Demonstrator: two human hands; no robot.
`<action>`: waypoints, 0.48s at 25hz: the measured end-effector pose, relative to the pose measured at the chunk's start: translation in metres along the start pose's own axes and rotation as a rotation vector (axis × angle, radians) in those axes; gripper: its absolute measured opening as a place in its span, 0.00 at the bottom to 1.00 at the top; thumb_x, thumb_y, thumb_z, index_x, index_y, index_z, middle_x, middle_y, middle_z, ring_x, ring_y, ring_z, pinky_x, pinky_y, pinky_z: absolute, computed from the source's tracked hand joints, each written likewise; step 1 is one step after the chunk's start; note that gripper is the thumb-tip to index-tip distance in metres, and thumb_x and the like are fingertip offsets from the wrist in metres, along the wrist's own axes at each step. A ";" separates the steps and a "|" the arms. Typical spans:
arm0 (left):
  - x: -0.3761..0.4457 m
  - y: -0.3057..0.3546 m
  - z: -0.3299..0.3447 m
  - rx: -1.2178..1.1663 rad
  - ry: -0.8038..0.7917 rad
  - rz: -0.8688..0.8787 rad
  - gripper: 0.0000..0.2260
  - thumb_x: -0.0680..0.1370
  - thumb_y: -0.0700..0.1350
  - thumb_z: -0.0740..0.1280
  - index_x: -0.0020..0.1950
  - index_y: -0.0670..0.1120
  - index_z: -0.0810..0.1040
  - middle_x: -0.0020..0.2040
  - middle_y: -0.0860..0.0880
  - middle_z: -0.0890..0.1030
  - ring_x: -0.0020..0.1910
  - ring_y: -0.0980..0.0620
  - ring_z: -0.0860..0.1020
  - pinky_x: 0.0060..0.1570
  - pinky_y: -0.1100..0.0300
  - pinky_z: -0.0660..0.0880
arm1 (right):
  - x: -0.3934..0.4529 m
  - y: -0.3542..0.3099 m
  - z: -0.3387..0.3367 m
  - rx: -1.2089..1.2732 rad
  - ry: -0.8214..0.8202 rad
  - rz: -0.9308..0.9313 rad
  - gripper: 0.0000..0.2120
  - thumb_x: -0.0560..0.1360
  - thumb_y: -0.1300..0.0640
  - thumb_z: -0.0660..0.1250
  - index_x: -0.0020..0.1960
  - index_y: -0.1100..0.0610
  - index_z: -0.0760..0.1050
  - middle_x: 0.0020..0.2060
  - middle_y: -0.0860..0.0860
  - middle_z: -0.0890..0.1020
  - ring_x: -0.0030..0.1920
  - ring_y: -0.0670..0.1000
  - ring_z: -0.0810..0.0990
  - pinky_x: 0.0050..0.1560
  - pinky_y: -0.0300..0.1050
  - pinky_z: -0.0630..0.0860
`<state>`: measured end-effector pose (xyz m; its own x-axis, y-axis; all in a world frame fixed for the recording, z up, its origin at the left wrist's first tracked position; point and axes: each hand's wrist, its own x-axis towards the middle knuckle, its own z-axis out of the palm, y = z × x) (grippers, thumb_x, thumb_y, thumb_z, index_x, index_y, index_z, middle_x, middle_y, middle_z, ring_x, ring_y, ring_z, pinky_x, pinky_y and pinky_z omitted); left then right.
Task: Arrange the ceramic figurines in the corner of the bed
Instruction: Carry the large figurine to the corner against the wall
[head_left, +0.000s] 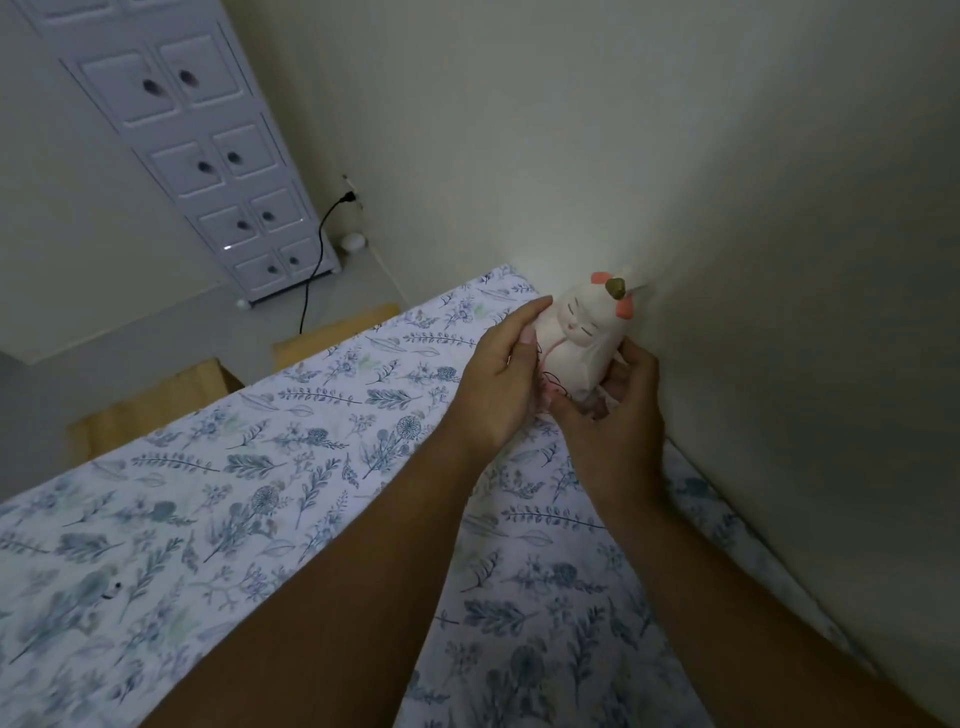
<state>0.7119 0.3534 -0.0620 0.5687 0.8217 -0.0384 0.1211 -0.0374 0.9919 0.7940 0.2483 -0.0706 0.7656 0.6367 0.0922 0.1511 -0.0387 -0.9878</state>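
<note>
A white ceramic figurine (584, 332) with pink ear tips, a small brown horn and a painted sleeping face stands near the far corner of the bed (291, 467), close to the wall. My left hand (501, 387) wraps its left side with the thumb on its front. My right hand (615, 410) cups its lower right side and base. Both hands hold it together, and its bottom is hidden by my fingers. A second pale, pink-marked shape shows low between my hands, too covered to identify.
The wall (727, 260) runs along the bed's right side. A white drawer cabinet (218, 166) stands across the floor, with a black cable (317, 249) plugged in beside it. Wooden boxes (156, 400) sit against the bed's far edge.
</note>
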 end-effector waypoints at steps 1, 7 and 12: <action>-0.001 0.000 0.001 0.007 -0.003 0.002 0.19 0.84 0.52 0.55 0.73 0.52 0.74 0.70 0.48 0.77 0.70 0.49 0.74 0.70 0.42 0.71 | -0.001 0.002 0.000 0.002 0.001 -0.005 0.33 0.68 0.58 0.80 0.67 0.45 0.68 0.60 0.44 0.81 0.61 0.42 0.81 0.55 0.39 0.81; -0.005 0.004 0.001 -0.023 -0.030 -0.015 0.17 0.87 0.47 0.53 0.74 0.50 0.72 0.69 0.47 0.77 0.67 0.50 0.76 0.67 0.51 0.75 | -0.004 0.008 0.004 0.003 0.001 -0.044 0.33 0.70 0.60 0.79 0.68 0.46 0.66 0.64 0.50 0.78 0.64 0.45 0.80 0.59 0.48 0.82; -0.017 0.022 -0.001 0.013 -0.005 -0.071 0.18 0.87 0.47 0.53 0.77 0.52 0.68 0.74 0.49 0.73 0.70 0.55 0.72 0.68 0.63 0.71 | -0.002 0.004 -0.002 -0.060 -0.048 -0.034 0.34 0.70 0.58 0.79 0.69 0.47 0.66 0.66 0.51 0.78 0.65 0.47 0.79 0.60 0.49 0.81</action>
<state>0.7035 0.3394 -0.0398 0.5627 0.8194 -0.1090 0.1720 0.0129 0.9850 0.7940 0.2453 -0.0743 0.7288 0.6744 0.1184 0.2152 -0.0615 -0.9746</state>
